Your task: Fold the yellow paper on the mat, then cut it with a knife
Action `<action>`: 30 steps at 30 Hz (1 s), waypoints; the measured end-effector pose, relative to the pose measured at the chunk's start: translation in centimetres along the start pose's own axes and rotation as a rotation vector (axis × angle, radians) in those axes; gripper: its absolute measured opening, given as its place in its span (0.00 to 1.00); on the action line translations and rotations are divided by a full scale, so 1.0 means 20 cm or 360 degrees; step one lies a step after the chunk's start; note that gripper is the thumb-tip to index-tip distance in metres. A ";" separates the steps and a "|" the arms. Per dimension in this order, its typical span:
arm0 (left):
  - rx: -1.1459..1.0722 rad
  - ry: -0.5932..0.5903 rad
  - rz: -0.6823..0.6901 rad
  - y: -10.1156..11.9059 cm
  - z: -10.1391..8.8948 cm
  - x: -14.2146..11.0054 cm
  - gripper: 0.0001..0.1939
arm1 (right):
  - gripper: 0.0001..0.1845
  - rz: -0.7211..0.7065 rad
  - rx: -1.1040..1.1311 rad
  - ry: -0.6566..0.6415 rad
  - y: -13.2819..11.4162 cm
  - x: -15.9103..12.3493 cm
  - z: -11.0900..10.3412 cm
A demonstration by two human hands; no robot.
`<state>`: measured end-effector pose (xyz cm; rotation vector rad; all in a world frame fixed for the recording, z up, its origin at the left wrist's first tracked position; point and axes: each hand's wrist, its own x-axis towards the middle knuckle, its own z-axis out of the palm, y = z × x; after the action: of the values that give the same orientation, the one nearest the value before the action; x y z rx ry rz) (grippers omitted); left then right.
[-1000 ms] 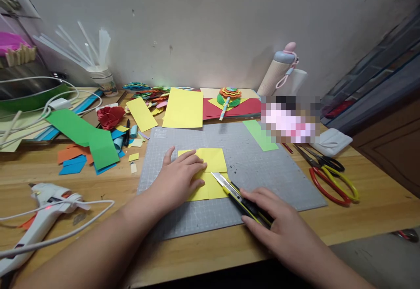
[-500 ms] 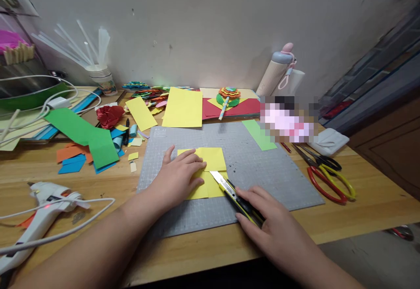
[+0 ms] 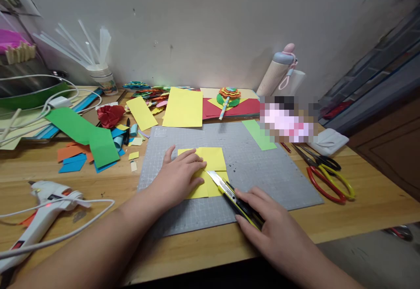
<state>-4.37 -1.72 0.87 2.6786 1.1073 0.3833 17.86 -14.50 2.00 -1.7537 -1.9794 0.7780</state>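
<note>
My left hand (image 3: pixel 180 173) lies with fingers stretched over yellow paper (image 3: pixel 213 159), pressing it to the grey cutting mat (image 3: pixel 275 179). Lines in the paper split it into rectangular parts, some hidden beneath the hand. From the right, my right hand (image 3: pixel 269 219) grips a black and yellow utility knife (image 3: pixel 233 196). Its bare blade points up and left, and the tip is over the middle of the paper, close to my left fingertips. Whether the tip touches the paper I cannot tell.
Left of the mat are a white glue gun (image 3: pixel 49 203) with its cord, green paper (image 3: pixel 88 134) and coloured scraps. Scissors (image 3: pixel 328 182) lie at the right. Behind stand a yellow sheet (image 3: pixel 183 107), a paper flower (image 3: pixel 229 94) and a bottle (image 3: pixel 275 72). A light green strip (image 3: pixel 259 134) rests on the mat.
The knife's blade tip has shifted slightly left, toward the middle of the yellow paper. My left hand has stayed in place.
</note>
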 end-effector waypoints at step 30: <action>-0.0040 -0.0011 -0.0003 -0.02 0.00 0.00 0.15 | 0.22 0.0041 -0.0029 0.0212 0.15 -0.01 -0.13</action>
<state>-4.63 -1.51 0.80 2.6549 1.0957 0.3844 21.89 -14.15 2.10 -1.7962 -1.8858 0.6356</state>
